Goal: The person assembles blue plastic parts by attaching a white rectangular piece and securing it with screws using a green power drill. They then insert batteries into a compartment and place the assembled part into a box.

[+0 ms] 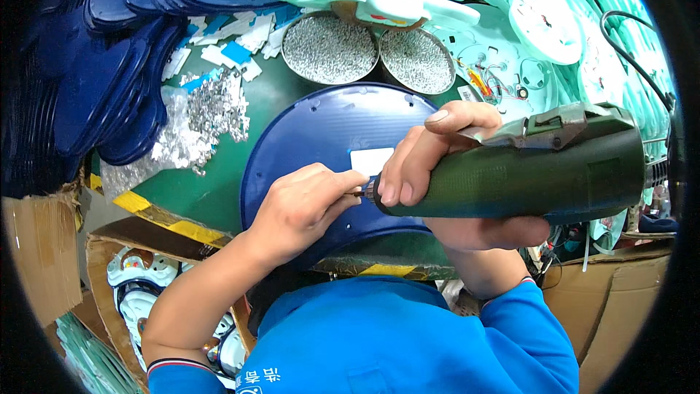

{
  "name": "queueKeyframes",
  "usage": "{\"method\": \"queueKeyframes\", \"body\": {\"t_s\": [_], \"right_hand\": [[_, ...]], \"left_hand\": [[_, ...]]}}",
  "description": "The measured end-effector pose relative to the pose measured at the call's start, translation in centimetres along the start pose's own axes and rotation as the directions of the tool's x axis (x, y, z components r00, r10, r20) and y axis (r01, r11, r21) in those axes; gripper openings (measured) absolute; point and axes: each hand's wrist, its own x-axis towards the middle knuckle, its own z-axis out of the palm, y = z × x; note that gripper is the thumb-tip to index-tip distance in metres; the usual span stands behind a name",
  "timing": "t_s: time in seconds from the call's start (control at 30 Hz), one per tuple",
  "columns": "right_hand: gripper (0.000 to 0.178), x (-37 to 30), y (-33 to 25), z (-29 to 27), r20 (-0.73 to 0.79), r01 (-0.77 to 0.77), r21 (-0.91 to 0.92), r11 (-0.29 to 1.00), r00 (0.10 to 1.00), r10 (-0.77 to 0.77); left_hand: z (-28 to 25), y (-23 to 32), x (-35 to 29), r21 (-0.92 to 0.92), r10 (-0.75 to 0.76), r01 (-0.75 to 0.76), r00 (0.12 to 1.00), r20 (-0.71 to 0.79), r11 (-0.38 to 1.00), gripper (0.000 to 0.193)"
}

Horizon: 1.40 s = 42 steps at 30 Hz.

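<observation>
My right hand (412,164) is wrapped round a thick dark green electric screwdriver (518,182), held level with its bit pointing left. At the bit's tip, my left hand (302,204) is closed in a pinch of thumb and forefinger. What lies between those fingertips is too small to make out. Below both hands rests a curved, shiny dark blue plastic panel (313,135) with small holes along its edge. A white rectangular piece (368,160) lies on the panel, partly hidden by my right hand.
Two round tins behind the panel hold small silvery metal pieces (330,51). Loose metal parts (219,106) spill from a clear bag on the green table (211,190). Dark blue panels (109,80) are stacked left, mint-green shells (539,14) right. Cardboard boxes (44,248) stand below.
</observation>
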Motion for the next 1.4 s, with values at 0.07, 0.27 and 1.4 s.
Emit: {"method": "queueKeyframes", "body": {"t_s": [0.07,0.27,1.4], "right_hand": [[0.116,0.6,0.0,-0.6,-0.029,0.039,-0.005,0.999,0.999,-0.039],[0.115,2.3,0.0,-3.5,-0.129,0.047,-0.185,0.982,0.989,-0.071],[0.113,2.8,0.1,-9.2,-0.277,0.212,0.025,0.977,0.941,-0.196]], "left_hand": [[0.4,-0.8,0.9,0.005,0.008,-0.008,1.000,0.000,1.000,0.035],[0.5,-3.9,6.1,0.108,0.139,-0.125,0.981,-0.132,0.986,0.039],[3.4,-2.9,9.5,-0.173,-0.372,0.416,0.897,0.238,0.893,0.009]]}}
